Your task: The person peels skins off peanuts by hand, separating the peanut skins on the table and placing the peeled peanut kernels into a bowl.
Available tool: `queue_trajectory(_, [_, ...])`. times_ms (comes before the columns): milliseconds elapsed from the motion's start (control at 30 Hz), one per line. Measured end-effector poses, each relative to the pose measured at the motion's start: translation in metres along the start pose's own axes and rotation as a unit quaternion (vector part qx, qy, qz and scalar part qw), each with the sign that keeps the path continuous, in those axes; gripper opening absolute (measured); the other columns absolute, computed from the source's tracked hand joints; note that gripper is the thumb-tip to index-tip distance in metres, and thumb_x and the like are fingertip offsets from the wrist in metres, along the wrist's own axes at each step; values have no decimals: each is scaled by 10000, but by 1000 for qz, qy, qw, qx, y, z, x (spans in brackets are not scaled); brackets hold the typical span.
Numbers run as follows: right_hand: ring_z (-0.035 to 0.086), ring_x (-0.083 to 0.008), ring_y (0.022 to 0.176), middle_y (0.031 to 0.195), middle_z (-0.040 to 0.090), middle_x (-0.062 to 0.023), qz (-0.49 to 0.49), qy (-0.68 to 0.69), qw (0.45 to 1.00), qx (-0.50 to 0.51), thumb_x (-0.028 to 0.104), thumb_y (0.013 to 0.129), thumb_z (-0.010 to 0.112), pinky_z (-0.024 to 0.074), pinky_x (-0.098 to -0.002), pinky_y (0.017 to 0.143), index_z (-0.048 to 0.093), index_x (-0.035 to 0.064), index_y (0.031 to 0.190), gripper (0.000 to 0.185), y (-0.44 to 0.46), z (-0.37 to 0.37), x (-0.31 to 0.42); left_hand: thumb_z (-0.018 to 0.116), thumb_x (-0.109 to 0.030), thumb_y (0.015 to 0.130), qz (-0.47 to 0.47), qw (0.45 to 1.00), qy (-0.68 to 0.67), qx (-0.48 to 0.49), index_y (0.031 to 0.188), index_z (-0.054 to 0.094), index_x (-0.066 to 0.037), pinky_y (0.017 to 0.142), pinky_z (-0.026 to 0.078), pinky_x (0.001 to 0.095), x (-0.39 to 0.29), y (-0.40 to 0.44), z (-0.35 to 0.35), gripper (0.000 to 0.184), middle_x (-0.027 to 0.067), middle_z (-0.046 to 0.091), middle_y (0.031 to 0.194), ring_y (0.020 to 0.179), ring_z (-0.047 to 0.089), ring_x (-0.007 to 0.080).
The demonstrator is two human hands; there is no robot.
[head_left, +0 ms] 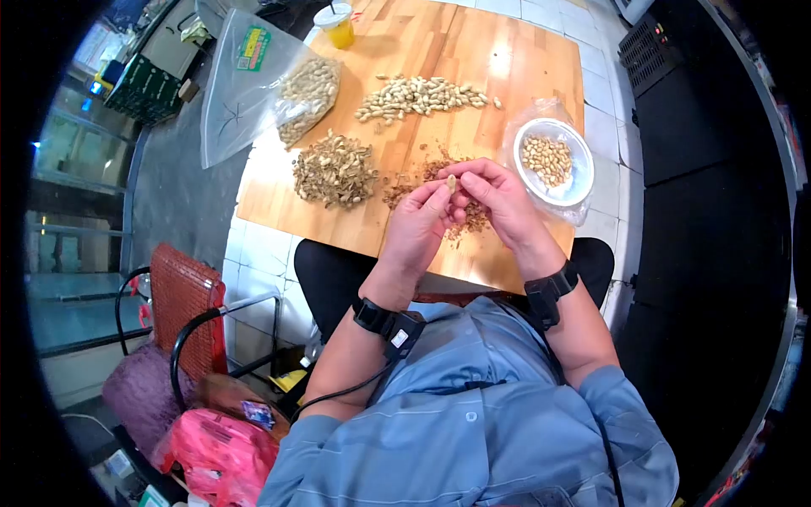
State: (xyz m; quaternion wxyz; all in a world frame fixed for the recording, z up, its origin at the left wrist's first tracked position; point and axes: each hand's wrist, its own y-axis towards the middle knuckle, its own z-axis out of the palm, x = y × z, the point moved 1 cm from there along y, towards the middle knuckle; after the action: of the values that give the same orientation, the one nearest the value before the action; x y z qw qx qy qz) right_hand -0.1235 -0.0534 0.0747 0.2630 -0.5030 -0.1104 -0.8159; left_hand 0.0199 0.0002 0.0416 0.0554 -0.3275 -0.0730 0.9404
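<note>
Above the near edge of the table, my two hands meet at a small pale peanut (452, 182). My left hand (416, 221) is closed, with thumb and fingertips pinched at it. From the other side, my right hand (505, 207) has its thumb and bent fingers on the same peanut; the exact contact is partly hidden. Reddish-brown peanut skins (475, 221) lie scattered under both hands. To the right, a white bowl (586, 171) contains shelled peanuts (547, 160). Left of my hands is a heap of broken shells (334, 171).
Unshelled peanuts (422, 97) form a long pile farther back on the wooden table (541, 63). A clear plastic bag (245, 97) of peanuts overhangs the left edge. A cup of yellow drink (338, 29) stands at the far left. Beside me is a red-backed chair (182, 308) with bags.
</note>
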Motion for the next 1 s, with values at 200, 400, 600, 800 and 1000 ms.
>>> queue_trajectory(200, [631,-119,840,995,681,-72,-29,-77,996,-39,125,954,623,531,-258,754,663,-6,1093,195,-6,-12,-3,574,-184,994,-11,996,82,20,1127,646,-32,741,519,262,5,-2,9,214,43,672,981,875,632,114])
queue_trajectory(400, [629,-171,955,1103,672,-128,-18,-81,995,-61,104,934,611,503,-284,866,644,3,1007,129,-5,-17,-33,650,-240,947,-21,984,176,-15,1047,656,-44,629,517,221,6,-8,0,219,34,685,866,720,646,93])
queue_trajectory(600, [613,-156,801,1171,645,-148,29,77,997,1,138,964,591,532,-301,652,617,21,1051,148,-13,-16,-49,628,-250,966,-16,985,171,-2,891,626,-47,582,477,226,11,-16,-1,217,12,622,745,633,587,90])
queue_trajectory(800, [596,-117,744,1124,661,-135,39,63,997,6,210,1002,542,508,-267,590,619,11,1111,240,-16,0,-47,580,-259,984,-13,983,183,-23,861,611,-54,578,454,232,23,-15,-10,241,6,601,731,635,572,92])
queue_trajectory(1000, [617,-163,944,1096,661,-137,-12,-62,995,-78,250,1022,506,512,-278,818,611,-33,1119,317,-1,16,-58,554,-232,988,48,961,261,-77,920,637,-23,610,452,246,32,-7,-2,235,-7,610,798,706,556,84])
